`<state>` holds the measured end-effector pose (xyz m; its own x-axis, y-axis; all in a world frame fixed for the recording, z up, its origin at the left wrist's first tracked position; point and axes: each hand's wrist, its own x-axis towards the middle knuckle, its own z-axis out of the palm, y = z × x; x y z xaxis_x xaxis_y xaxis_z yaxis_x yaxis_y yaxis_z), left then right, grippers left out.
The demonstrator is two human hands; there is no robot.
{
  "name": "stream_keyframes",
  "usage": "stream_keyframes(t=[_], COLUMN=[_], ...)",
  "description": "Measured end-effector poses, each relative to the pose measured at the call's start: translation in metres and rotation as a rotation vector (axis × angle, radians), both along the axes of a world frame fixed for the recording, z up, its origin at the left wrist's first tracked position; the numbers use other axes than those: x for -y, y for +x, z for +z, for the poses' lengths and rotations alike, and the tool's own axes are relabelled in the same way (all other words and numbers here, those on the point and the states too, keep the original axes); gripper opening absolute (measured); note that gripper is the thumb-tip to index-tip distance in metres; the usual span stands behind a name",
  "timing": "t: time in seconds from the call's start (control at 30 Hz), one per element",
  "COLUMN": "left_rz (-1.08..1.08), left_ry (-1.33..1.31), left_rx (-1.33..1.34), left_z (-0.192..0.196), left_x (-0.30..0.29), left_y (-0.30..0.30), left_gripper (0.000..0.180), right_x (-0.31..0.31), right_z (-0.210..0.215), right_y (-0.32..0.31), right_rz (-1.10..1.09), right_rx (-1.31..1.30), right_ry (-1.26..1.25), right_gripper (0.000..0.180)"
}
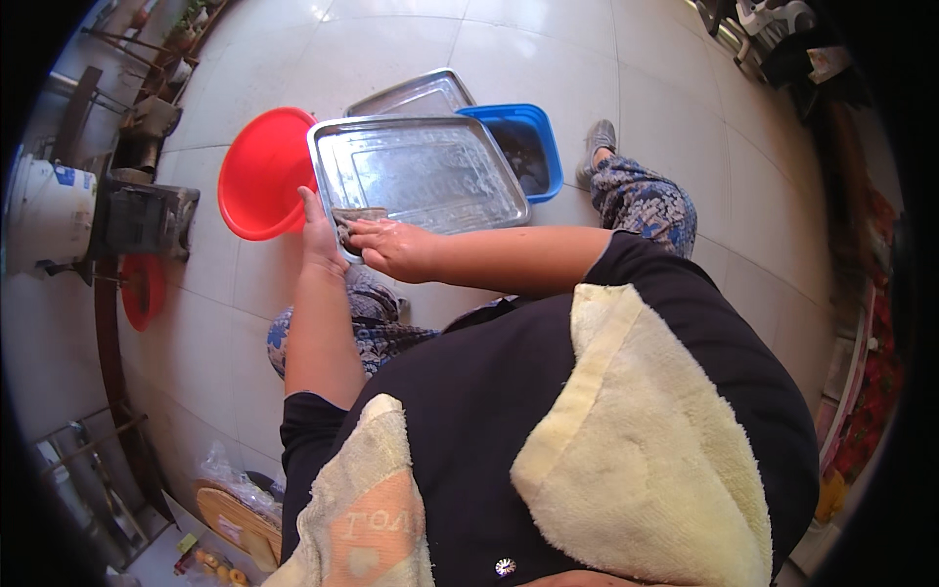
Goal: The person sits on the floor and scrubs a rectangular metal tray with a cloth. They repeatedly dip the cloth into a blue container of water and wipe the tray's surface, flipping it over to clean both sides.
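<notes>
A shiny rectangular metal tray (421, 166) is tilted up in front of me, its surface wet-looking with pale streaks. My left hand (321, 235) grips its left edge near the close corner, thumb along the rim, the other fingers mostly hidden. At that same corner my right hand (396, 247) presses a grey-brown cloth (358, 213) onto the tray, fingers closed over part of it. Behind the tray's left side stands a red basin (256, 176). A blue tub (544, 147) holding dark water is partly covered by the tray's right end.
A second metal tray (416, 95) lies beyond the first. Yellowish towels (646, 440) hang over my shoulders. To the left are a white bucket (49, 215), dark equipment (147, 220) and a small red container (144, 292). A round wooden board (230, 514) sits at lower left.
</notes>
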<state>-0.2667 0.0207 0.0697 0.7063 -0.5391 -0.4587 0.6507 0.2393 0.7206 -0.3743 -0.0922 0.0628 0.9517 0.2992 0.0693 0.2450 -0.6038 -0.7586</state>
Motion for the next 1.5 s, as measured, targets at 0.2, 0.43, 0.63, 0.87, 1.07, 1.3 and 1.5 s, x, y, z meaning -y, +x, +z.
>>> stream_keyframes(t=[0.2, 0.43, 0.63, 0.87, 1.07, 1.3, 1.5], left_rz=[0.041, 0.039, 0.147, 0.072, 0.1, 0.047, 0.083], left_ry=[0.387, 0.335, 0.297, 0.376, 0.231, 0.297, 0.254], left_rx=[0.387, 0.548, 0.304, 0.312, 0.377, 0.475, 0.49], left_z=[0.008, -0.018, 0.011, 0.006, -0.019, -0.001, 0.002], left_x=[0.004, -0.002, 0.004, 0.005, 0.004, 0.004, 0.01], left_y=[-0.012, -0.007, -0.015, -0.016, -0.003, -0.007, -0.015], left_gripper=[0.057, 0.052, 0.055, 0.052, 0.046, 0.04, 0.04], right_x=[0.03, 0.029, -0.006, 0.033, 0.054, 0.051, 0.14], right_z=[-0.054, -0.026, -0.004, -0.026, -0.038, -0.038, -0.106], right_y=[0.103, 0.111, -0.017, 0.113, 0.186, 0.159, 0.102], right_rz=[-0.031, -0.31, -0.258, -0.62, -1.217, -0.736, -1.343], right_rx=[0.508, 0.186, 0.257, 0.191, -0.137, 0.295, -0.17], right_ry=[-0.378, -0.235, 0.128, 0.251, 0.229, 0.032, -0.152], right_gripper=[0.035, 0.023, 0.015, 0.012, 0.02, 0.012, 0.017])
